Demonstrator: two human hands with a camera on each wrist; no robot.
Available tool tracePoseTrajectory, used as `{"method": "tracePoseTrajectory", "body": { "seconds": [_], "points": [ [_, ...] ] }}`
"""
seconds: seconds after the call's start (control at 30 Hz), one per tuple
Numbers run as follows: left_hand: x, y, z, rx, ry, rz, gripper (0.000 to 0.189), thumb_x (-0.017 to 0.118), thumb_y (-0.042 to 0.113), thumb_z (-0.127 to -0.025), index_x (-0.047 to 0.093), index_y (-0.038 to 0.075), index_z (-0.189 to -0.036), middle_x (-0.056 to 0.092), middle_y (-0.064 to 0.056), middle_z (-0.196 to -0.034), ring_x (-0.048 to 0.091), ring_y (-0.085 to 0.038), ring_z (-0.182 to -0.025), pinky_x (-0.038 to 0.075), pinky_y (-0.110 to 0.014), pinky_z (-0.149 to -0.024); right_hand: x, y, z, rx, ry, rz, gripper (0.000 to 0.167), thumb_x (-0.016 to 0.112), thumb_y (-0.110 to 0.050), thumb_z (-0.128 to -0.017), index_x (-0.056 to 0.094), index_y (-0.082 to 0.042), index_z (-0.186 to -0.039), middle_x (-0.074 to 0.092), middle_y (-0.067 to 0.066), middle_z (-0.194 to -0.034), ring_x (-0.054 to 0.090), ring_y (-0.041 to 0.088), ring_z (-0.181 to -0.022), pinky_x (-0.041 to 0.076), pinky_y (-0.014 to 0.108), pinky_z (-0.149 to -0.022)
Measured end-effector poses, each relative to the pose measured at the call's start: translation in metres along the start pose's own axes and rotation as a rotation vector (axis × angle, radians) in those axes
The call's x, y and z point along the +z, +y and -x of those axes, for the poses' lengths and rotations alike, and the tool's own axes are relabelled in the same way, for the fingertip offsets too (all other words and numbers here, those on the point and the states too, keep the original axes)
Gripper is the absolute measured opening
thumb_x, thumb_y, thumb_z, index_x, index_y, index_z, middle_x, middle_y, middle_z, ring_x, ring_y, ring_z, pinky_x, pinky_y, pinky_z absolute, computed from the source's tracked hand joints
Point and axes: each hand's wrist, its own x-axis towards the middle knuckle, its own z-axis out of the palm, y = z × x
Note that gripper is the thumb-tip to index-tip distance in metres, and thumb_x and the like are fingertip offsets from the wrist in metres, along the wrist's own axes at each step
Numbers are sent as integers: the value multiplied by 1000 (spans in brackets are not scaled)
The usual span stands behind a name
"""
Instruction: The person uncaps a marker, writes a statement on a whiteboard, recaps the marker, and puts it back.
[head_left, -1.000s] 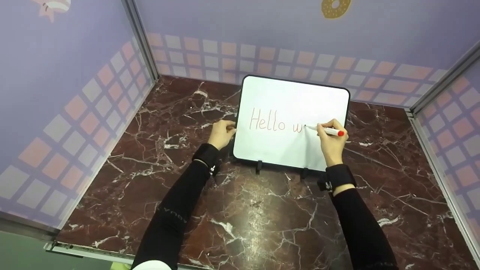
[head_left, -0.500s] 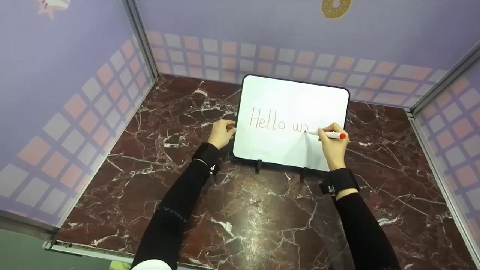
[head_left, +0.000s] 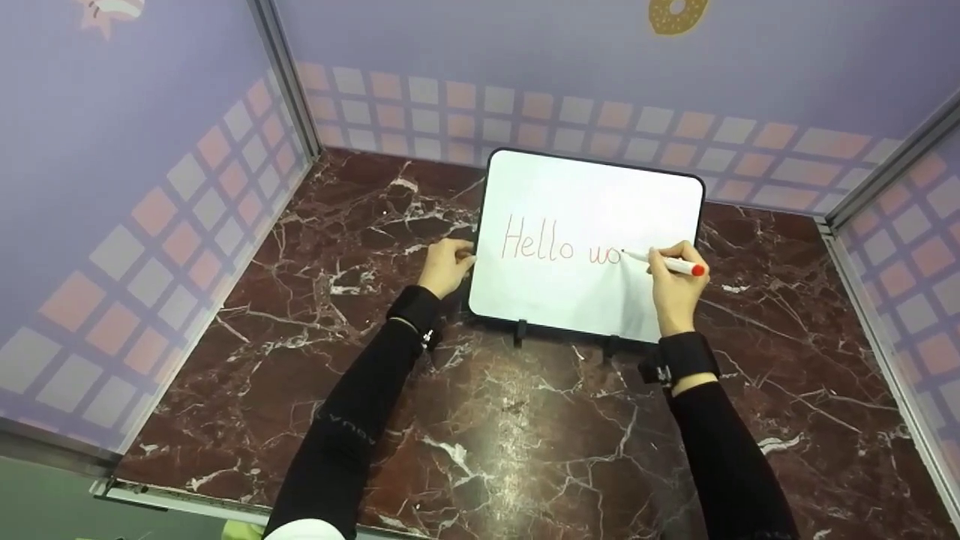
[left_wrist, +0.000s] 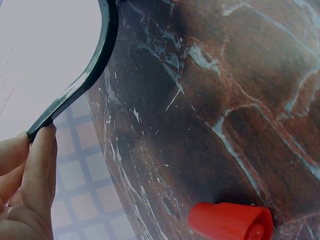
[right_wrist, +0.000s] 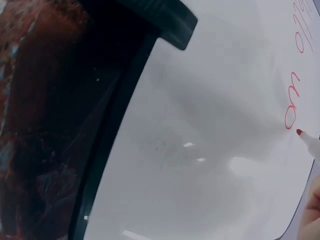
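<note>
A whiteboard (head_left: 570,202) with a black frame leans upright on a stand, with "Hello wo" written on it in red. My left hand (head_left: 445,268) pinches its left edge; in the left wrist view the black rim lies between thumb and fingers (left_wrist: 37,170). My right hand (head_left: 679,285) grips a white marker (head_left: 679,265) with a red end, at the right part of the board. The marker's red tip (right_wrist: 299,132) is close beside the letter "o". A red marker cap (left_wrist: 225,220) lies on the tabletop in the left wrist view.
The brown marbled tabletop (head_left: 300,390) is walled in by lilac panels (head_left: 480,45) with pink and white squares. Two black stand feet, one a left foot (head_left: 519,334), stick out below the board. A metal corner post (head_left: 289,90) rises at the back left.
The marker has traced a round "o" after the "w": its tip went down, then back up to the letter's top right. My left hand keeps its place on the board's edge.
</note>
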Motion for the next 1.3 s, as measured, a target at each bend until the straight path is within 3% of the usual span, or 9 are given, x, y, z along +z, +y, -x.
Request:
{"method": "tracePoseTrajectory", "body": {
  "seconds": [0.27, 0.47, 0.93, 1.3],
  "points": [
    [0, 1, 0, -27, -5, 7, 32, 61, 1, -95, 62, -10, -126, 70, -26, -110, 72, -37, -94, 62, -33, -77, -11, 6, -3, 20, -16, -1, 18, 64, 12, -82, 50, 23, -77, 63, -7, -59, 58, 6, -50, 44, 15, -50],
    [2, 0, 1, -7, -5, -10, 32, 62, 1, -95, 62, -10, -125, 71, -27, -108, 72, -39, -89, 62, -32, -74, -12, 13, -4, 14, -31, -2, 18, 67, 11, -82, 54, 22, -77, 65, -7, -62, 60, 6, -53, 47, 16, -53],
    [0, 1, 0, -13, 0, -2, 32, 61, 1, -95, 62, -10, -126, 70, -27, -111, 72, -39, -94, 62, -34, -78, -17, 1, 3, 53, -59, 105, 15, 64, 12, -80, 53, 21, -75, 60, -10, -56, 56, 5, -48, 42, 14, -49],
    [1, 1, 1, -11, 4, -11, 32, 62, 2, -95, 63, -10, -125, 71, -26, -108, 73, -38, -88, 62, -31, -74, -9, -2, -5, -8, 28, 60, 17, 64, 11, -82, 52, 21, -76, 62, -8, -62, 58, 4, -52, 46, 13, -51]
  ]
}}
